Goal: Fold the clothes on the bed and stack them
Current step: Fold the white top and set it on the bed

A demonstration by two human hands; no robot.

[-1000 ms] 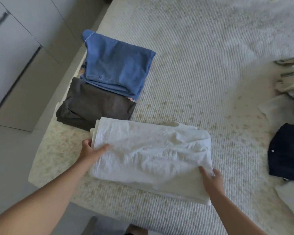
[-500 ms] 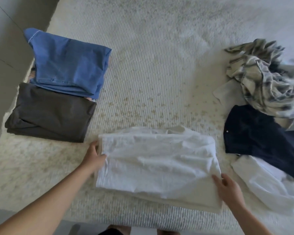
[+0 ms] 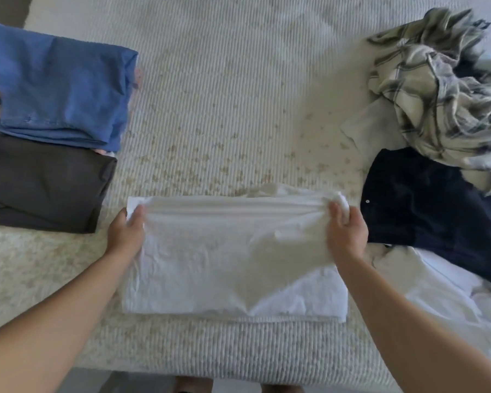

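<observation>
Head view: your left hand (image 3: 125, 235) and right hand (image 3: 346, 231), edge-holding before, now pinch the white garment's (image 3: 233, 265) far corners, folding it over.

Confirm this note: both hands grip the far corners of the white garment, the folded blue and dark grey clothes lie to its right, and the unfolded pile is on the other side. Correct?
Not quite. The head view shows the folded blue clothes and dark grey clothes to the left of the white garment, with the unfolded pile on the right. Both the left hand and right hand do grip its far corners.
</observation>
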